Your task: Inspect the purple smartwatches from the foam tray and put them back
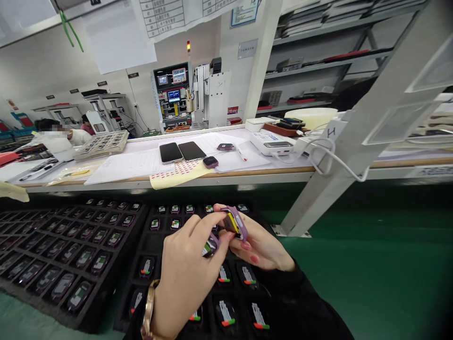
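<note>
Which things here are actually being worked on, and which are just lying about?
In hand:
left hand and right hand holding purple watch bodies
black trays of the same parts

Lying about:
two phones
red sticker sheet
white cable
pale tray

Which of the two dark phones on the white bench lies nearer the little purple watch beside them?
The right-hand phone: the purple watch sits just off its lower right corner, while the left-hand phone lies farther away.

Wall charts [177, 14] illegible, cut off.
</note>
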The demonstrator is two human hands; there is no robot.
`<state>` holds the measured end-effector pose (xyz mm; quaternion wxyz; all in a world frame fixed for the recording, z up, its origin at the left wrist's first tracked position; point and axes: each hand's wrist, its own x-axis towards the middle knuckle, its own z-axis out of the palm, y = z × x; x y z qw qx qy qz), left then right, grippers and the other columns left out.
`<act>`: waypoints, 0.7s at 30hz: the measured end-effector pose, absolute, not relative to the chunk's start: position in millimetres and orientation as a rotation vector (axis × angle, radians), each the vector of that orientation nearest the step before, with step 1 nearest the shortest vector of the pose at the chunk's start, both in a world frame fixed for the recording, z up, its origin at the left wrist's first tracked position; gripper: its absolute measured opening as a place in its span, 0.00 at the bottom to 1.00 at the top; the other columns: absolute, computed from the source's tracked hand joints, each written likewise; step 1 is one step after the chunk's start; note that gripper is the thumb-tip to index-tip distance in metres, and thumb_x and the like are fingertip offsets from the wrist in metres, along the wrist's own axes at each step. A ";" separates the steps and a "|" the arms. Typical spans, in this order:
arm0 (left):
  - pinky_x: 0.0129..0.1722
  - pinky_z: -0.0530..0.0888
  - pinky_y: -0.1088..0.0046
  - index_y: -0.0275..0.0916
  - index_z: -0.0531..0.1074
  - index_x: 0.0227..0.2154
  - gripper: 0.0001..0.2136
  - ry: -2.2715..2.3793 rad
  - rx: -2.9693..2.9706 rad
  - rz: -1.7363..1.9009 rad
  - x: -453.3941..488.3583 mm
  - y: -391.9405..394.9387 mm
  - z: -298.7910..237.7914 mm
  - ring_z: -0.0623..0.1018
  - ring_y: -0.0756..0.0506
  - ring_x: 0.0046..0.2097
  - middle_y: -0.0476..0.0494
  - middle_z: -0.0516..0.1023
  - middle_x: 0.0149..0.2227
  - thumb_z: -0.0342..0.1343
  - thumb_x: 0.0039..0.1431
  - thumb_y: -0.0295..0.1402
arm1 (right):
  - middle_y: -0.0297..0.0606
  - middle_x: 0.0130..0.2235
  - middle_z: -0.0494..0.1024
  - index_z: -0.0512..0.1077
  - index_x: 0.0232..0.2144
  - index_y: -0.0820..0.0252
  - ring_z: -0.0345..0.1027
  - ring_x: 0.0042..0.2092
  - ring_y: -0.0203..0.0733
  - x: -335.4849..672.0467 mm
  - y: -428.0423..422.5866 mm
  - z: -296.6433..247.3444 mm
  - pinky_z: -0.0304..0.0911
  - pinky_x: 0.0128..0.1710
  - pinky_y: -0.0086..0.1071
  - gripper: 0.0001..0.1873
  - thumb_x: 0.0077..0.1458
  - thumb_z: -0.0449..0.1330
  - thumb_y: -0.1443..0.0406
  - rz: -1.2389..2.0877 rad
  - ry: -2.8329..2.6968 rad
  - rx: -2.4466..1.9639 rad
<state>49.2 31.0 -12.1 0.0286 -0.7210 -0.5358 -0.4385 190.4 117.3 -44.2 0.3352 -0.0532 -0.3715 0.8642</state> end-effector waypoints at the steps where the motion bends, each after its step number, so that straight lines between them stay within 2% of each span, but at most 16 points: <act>1: 0.37 0.72 0.74 0.47 0.71 0.49 0.12 -1.668 -2.234 -1.340 48.8 30.7 -12.0 0.76 0.50 0.32 0.52 0.78 0.38 0.58 0.63 0.31 | 0.25 0.23 0.69 0.77 0.44 0.58 0.54 0.14 0.25 190.0 116.9 -43.2 0.64 0.12 0.13 0.19 0.52 0.75 0.63 2.247 -0.977 -0.153; 4: 0.36 0.72 0.73 0.47 0.71 0.49 0.12 -1.708 -2.246 -1.299 48.8 30.1 -11.8 0.76 0.49 0.32 0.52 0.77 0.37 0.56 0.64 0.31 | 0.28 0.27 0.73 0.77 0.44 0.57 0.53 0.14 0.23 189.1 116.0 -41.1 0.62 0.11 0.13 0.19 0.50 0.76 0.62 2.228 -0.986 -0.200; 8: 0.31 0.70 0.71 0.46 0.70 0.51 0.12 -1.692 -2.196 -1.207 52.5 29.0 -12.3 0.75 0.48 0.30 0.51 0.75 0.34 0.54 0.65 0.32 | 0.30 0.29 0.75 0.77 0.42 0.56 0.57 0.15 0.24 189.7 116.6 -41.6 0.60 0.11 0.12 0.20 0.48 0.77 0.60 2.212 -0.966 -0.260; 13: 0.26 0.68 0.70 0.41 0.66 0.57 0.18 -1.583 -2.169 -1.071 61.3 22.5 -14.9 0.75 0.47 0.30 0.50 0.73 0.32 0.49 0.64 0.27 | 0.32 0.38 0.78 0.78 0.40 0.55 0.60 0.17 0.23 191.5 117.6 -40.5 0.62 0.12 0.13 0.17 0.49 0.77 0.62 2.231 -0.925 -0.228; 17: 0.23 0.67 0.68 0.40 0.62 0.60 0.23 -1.577 -2.299 -0.990 63.9 20.9 -17.5 0.75 0.46 0.28 0.51 0.72 0.30 0.47 0.62 0.25 | 0.31 0.35 0.78 0.78 0.39 0.55 0.59 0.17 0.24 196.4 116.5 -36.2 0.61 0.11 0.13 0.14 0.51 0.75 0.62 2.176 -0.961 -0.205; 19: 0.24 0.70 0.68 0.42 0.61 0.62 0.24 -1.610 -2.395 -0.993 61.0 24.7 -17.2 0.76 0.46 0.29 0.51 0.74 0.31 0.48 0.62 0.27 | 0.33 0.37 0.78 0.77 0.39 0.57 0.60 0.17 0.25 200.2 116.1 -33.8 0.61 0.11 0.13 0.15 0.52 0.75 0.60 2.120 -1.005 -0.233; 21: 0.31 0.75 0.68 0.47 0.61 0.62 0.25 -1.686 -2.491 -1.071 55.9 30.6 -14.9 0.78 0.45 0.33 0.50 0.77 0.34 0.52 0.62 0.29 | 0.37 0.40 0.79 0.76 0.40 0.58 0.63 0.19 0.27 203.2 116.6 -32.0 0.63 0.13 0.15 0.18 0.51 0.76 0.59 2.032 -1.047 -0.297</act>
